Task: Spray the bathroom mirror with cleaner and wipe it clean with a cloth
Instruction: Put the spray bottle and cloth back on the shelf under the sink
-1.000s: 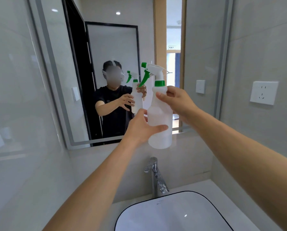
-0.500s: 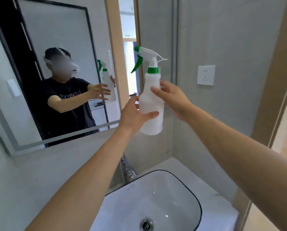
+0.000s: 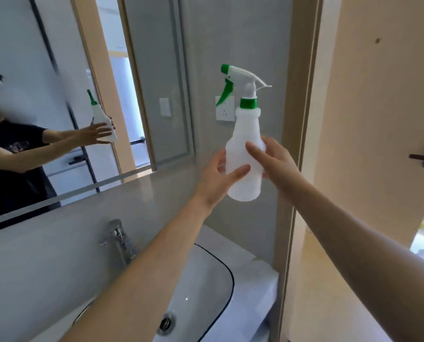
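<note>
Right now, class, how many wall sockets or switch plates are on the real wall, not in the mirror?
1: a white wall socket plate, partly hidden behind the translucent green-topped spray bottle.

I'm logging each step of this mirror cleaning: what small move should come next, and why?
Probably slide the right hand up to the green trigger: both it and the left hand grip the spray bottle low on its body, no finger on the trigger.

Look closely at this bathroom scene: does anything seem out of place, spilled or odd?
Nothing spilled or damaged. One oddity: the spray bottle, held by the left hand and right hand, sits right of the mirror, before the wall socket.
</note>
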Motion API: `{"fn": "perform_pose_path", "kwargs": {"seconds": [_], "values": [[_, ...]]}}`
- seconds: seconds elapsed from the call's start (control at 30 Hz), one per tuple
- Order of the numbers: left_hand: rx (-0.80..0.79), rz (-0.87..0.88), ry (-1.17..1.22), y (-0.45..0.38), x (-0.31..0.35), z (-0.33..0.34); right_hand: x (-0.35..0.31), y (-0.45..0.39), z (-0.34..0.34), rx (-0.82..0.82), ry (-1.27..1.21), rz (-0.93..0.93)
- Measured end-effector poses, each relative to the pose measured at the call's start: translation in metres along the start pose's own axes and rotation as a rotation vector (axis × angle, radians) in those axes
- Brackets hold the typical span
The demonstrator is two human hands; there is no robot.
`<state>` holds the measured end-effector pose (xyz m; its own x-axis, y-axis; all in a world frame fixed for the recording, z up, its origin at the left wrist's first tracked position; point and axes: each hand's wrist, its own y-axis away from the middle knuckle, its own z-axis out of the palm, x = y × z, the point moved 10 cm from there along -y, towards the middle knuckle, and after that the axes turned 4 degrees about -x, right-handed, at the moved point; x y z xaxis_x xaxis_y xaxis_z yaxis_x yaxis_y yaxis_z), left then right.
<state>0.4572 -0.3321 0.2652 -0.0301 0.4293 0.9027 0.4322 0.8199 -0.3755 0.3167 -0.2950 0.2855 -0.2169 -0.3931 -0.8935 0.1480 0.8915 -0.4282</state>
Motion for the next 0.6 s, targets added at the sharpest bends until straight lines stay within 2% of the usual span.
{"fn": "perform_pose_path", "kwargs": {"seconds": [0.1, 0.33, 0.6], "values": [[-0.136, -0.03, 0.07, 0.008, -0.012, 0.05, 0.016, 0.028, -0.038, 0.088, 0.019, 0.032], [-0.251, -0.178, 0.275, 0.047, -0.063, 0.136, 0.069, 0.109, -0.092, 0.228, 0.065, 0.189], [-0.481, -0.254, 0.308, 0.106, -0.111, 0.227, 0.133, 0.213, -0.135, 0.443, 0.066, 0.344]]}}
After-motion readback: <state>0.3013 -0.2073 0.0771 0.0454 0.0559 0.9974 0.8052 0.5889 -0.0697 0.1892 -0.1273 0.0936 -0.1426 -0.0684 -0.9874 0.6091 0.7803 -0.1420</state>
